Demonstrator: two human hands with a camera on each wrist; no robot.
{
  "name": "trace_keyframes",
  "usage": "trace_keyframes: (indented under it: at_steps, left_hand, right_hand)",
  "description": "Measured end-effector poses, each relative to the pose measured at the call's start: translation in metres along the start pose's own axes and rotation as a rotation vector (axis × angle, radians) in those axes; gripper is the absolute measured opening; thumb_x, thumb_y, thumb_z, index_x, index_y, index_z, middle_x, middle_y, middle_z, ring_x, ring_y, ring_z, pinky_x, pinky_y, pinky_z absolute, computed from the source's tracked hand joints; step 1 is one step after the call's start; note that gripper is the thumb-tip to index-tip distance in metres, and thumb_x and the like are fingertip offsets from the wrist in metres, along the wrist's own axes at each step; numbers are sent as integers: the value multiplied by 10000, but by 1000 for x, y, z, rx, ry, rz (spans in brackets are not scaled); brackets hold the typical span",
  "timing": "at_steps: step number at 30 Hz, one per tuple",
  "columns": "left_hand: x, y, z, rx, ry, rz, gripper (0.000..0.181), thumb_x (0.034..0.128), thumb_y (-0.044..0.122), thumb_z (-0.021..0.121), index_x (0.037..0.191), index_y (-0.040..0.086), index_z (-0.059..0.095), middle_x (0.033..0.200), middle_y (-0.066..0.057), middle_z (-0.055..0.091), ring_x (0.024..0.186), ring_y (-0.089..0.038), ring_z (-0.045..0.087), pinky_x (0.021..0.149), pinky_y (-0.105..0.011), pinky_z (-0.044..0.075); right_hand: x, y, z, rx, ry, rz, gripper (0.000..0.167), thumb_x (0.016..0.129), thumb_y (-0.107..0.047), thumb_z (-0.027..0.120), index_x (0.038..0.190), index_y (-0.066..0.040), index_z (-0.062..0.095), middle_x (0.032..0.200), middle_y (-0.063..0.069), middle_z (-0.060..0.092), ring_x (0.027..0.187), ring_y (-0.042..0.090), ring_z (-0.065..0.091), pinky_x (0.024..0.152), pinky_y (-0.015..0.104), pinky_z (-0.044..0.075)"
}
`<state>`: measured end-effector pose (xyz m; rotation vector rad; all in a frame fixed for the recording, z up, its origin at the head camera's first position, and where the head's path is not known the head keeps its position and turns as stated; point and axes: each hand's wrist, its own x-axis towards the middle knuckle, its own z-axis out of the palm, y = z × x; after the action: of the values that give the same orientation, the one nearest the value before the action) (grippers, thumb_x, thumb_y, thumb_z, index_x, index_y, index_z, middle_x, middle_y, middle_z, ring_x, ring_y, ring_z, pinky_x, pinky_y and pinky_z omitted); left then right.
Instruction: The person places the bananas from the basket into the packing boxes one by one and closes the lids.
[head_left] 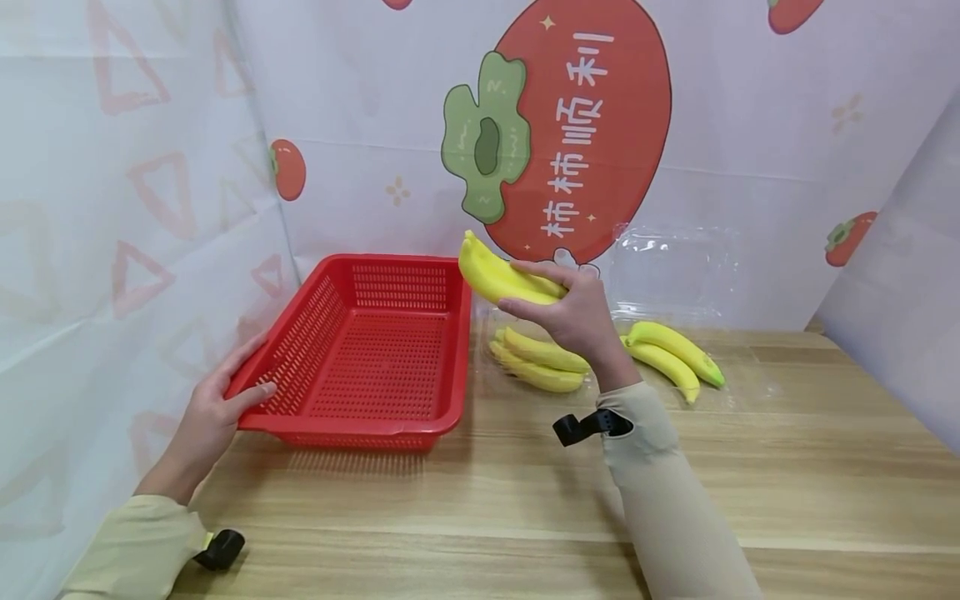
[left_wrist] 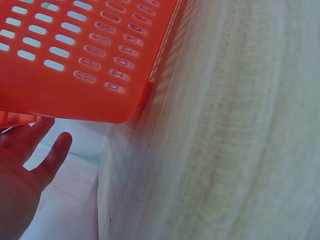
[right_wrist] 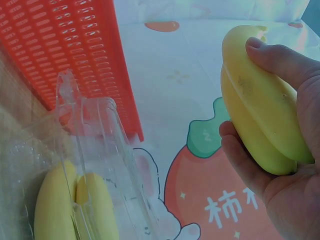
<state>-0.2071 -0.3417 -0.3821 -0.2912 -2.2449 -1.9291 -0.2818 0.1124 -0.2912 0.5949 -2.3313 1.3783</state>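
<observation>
My right hand (head_left: 566, 308) grips a joined pair of yellow bananas (head_left: 498, 279) in the air, just past the right rim of the basket. Thumb and fingers lie on opposite sides of the bananas (right_wrist: 260, 100) in the right wrist view. At the left, my left hand (head_left: 217, 408) holds the rim of a red plastic basket (head_left: 461, 358), its thumb over the edge. Slotted walls surround the basket's bare floor. Under the raised hand, more bananas (head_left: 543, 358) lie in a clear plastic box (right_wrist: 107, 107). Another pair of bananas (head_left: 667, 354) rests farther right.
A clear lid (head_left: 671, 267) stands upright against the printed back curtain (head_left: 360, 108). Pale curtains also hang at the left (head_left: 112, 250) and right sides. Everything rests on a wood-grain table (head_left: 510, 508).
</observation>
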Motion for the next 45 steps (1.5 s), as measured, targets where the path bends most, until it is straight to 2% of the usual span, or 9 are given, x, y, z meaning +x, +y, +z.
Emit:
trace_keyframes:
  at_steps: [6, 11, 16, 21, 28, 31, 38, 45]
  left_hand:
    - [0, 0, -1, -26, -4, 7, 691, 1048, 23, 596, 1668, 226, 368, 1233, 118, 597, 924, -30, 707, 694, -191, 623]
    - [0, 0, -1, -18, -7, -5, 694, 1054, 36, 590, 1677, 220, 345, 1251, 110, 575, 937, -29, 699, 707, -189, 625]
    - [-1, 0, -1, 1, 0, -17, 698, 1057, 53, 591, 1682, 220, 330, 1264, 107, 551, 950, -18, 687, 720, -181, 624]
    - [-1, 1, -1, 6, 5, -16, 696, 1057, 49, 592, 1681, 220, 335, 1266, 112, 550, 939, -17, 691, 718, -182, 624]
    - [-2, -1, 1, 12, -1, -8, 686, 1058, 51, 593, 1676, 221, 348, 1257, 102, 557, 939, -28, 682, 715, -181, 621]
    - [-2, -1, 1, 20, 4, -6, 688, 1058, 49, 593, 1677, 212, 344, 1265, 107, 554, 947, -23, 680, 719, -179, 622]
    - [-1, 1, 1, 33, 9, -28, 696, 1061, 74, 598, 1685, 216, 324, 1277, 103, 529, 963, -15, 670, 732, -177, 622]
    - [0, 2, 1, 32, 13, -23, 693, 1058, 74, 601, 1682, 213, 333, 1276, 105, 531, 942, -19, 681, 731, -174, 621]
  right_hand:
    - [1, 0, -8, -23, 19, 60, 555, 841, -337, 920, 1360, -243, 749, 1114, 103, 721, 835, 247, 621, 631, 246, 535]
    - [1, 3, -14, -6, 28, 88, 556, 840, -351, 921, 1361, -258, 748, 1139, 113, 729, 722, 240, 678, 635, 268, 592]
    - [0, 4, -18, -18, 41, 86, 541, 856, -360, 907, 1364, -269, 745, 1247, 107, 734, 854, 249, 665, 662, 229, 577]
    - [1, 5, -18, -17, 46, 81, 536, 861, -365, 901, 1364, -264, 746, 1269, 95, 736, 930, 262, 637, 669, 223, 555]
    - [1, 5, -16, 14, 45, 80, 528, 859, -359, 903, 1359, -294, 747, 1231, 67, 742, 940, 243, 623, 670, 235, 546]
    - [3, 5, -14, 20, 37, 75, 534, 866, -353, 898, 1370, -275, 741, 1200, 71, 734, 941, 249, 617, 667, 234, 547]
    - [3, 5, -8, -35, 1, 65, 575, 857, -374, 904, 1388, -240, 729, 1152, 109, 696, 883, 268, 643, 675, 229, 586]
    - [2, 7, -9, -54, 10, 66, 552, 841, -348, 918, 1355, -233, 753, 1204, 97, 730, 903, 248, 625, 662, 216, 553]
